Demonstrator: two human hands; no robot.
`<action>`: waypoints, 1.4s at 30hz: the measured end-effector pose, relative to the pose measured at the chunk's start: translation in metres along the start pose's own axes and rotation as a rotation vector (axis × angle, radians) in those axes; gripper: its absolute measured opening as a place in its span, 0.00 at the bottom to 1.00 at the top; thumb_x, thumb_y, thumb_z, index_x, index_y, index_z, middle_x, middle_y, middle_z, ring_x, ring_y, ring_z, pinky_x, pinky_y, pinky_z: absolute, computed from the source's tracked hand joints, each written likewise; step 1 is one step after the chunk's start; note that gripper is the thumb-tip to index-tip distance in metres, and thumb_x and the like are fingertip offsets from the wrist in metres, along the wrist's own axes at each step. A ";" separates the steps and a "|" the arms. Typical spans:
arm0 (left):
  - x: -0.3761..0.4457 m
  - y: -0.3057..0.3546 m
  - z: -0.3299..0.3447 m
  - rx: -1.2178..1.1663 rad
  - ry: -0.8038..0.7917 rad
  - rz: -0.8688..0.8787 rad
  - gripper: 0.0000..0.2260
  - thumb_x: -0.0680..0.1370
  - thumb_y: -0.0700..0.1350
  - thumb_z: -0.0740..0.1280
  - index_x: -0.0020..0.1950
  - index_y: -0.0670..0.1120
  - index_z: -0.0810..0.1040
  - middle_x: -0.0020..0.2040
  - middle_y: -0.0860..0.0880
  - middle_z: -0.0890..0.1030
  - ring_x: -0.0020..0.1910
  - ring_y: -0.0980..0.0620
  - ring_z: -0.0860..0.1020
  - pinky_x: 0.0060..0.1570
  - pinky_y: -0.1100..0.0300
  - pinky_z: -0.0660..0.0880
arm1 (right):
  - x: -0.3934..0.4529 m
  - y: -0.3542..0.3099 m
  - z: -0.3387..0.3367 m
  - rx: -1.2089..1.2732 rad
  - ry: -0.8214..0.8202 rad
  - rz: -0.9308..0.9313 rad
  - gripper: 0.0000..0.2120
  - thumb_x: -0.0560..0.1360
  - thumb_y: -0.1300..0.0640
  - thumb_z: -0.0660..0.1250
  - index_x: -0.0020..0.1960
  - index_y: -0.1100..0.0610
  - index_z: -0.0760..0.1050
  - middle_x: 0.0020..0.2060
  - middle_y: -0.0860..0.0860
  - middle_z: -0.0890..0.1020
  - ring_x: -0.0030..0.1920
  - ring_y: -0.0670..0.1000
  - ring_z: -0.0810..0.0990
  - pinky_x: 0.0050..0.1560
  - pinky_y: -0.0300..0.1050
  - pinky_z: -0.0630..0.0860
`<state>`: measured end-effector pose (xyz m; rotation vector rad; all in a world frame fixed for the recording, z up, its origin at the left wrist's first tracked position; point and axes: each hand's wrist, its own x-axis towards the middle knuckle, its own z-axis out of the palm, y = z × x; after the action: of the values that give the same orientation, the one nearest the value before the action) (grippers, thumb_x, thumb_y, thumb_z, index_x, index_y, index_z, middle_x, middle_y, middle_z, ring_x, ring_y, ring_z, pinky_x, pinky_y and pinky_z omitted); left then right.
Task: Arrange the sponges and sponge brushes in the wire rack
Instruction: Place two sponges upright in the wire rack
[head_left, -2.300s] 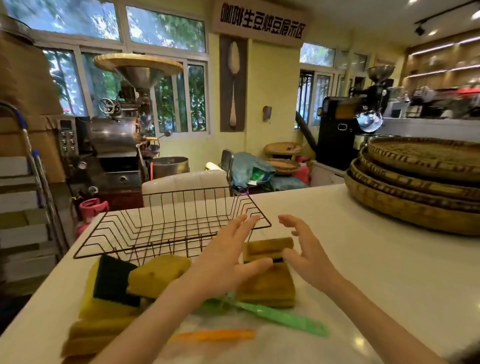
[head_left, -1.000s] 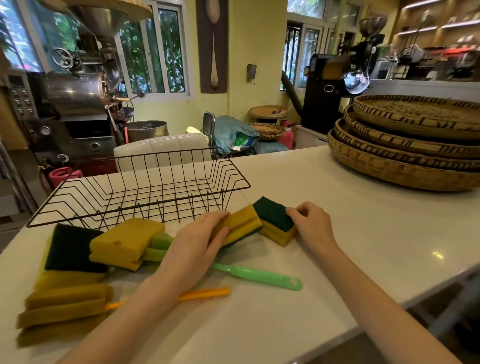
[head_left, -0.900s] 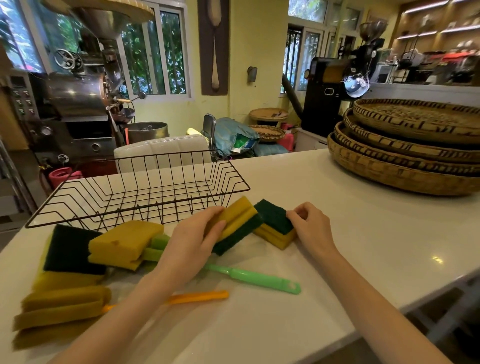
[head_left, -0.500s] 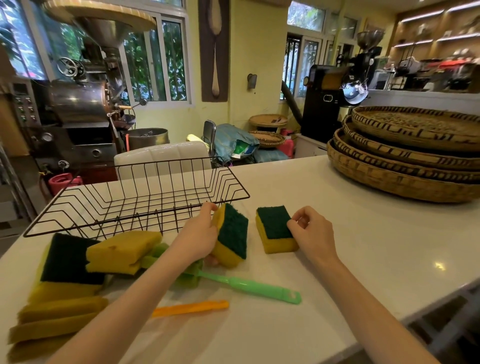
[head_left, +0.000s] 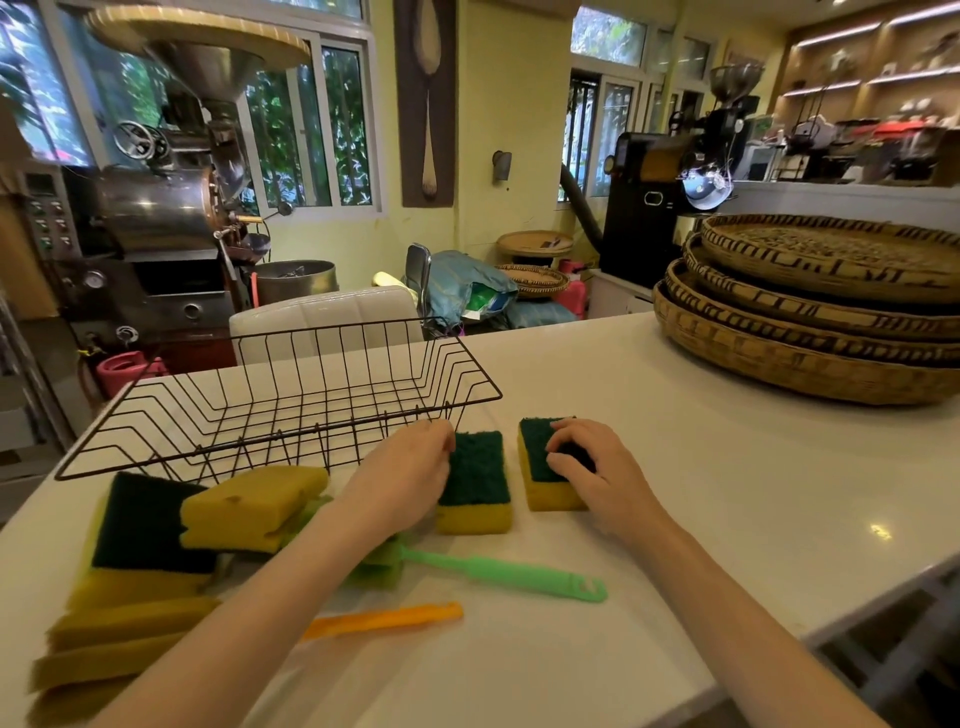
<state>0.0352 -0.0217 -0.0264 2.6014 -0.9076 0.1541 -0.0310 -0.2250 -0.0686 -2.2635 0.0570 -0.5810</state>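
Sponges (head_left: 475, 480) lie green-side up, one under each of the hands (head_left: 597, 470)

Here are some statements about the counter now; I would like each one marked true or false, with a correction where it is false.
1. The wire rack holds no sponges. True.
2. The left hand touches a sponge lying green side up. True.
3. The right hand holds the green brush. False: it rests on the second green-topped sponge; the green brush lies on the counter.
4. The orange brush stands in the rack. False: it lies on the counter.
5. Woven trays are stacked at the right. True.
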 end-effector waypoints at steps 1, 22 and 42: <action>-0.001 0.000 -0.001 -0.016 -0.016 0.076 0.08 0.77 0.46 0.59 0.54 0.47 0.71 0.57 0.48 0.74 0.51 0.52 0.73 0.52 0.57 0.74 | 0.000 0.000 0.000 -0.003 -0.015 0.005 0.08 0.70 0.52 0.61 0.45 0.52 0.75 0.55 0.45 0.75 0.60 0.45 0.68 0.57 0.39 0.63; 0.053 0.008 0.000 0.039 -0.502 0.252 0.21 0.62 0.55 0.74 0.45 0.51 0.66 0.49 0.51 0.69 0.45 0.53 0.68 0.38 0.63 0.68 | 0.045 -0.017 -0.035 -0.425 -0.594 0.063 0.26 0.61 0.53 0.74 0.55 0.52 0.67 0.61 0.54 0.71 0.59 0.57 0.69 0.56 0.51 0.73; 0.088 0.011 -0.080 -0.309 -0.171 0.376 0.17 0.63 0.51 0.75 0.41 0.55 0.68 0.45 0.56 0.72 0.46 0.56 0.71 0.40 0.66 0.69 | 0.122 -0.083 -0.106 -0.338 -0.428 -0.061 0.24 0.59 0.57 0.77 0.46 0.41 0.68 0.56 0.48 0.71 0.55 0.50 0.71 0.54 0.48 0.76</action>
<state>0.0996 -0.0493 0.0710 2.1648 -1.3588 -0.1056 0.0218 -0.2669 0.0998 -2.6807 -0.1367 -0.1095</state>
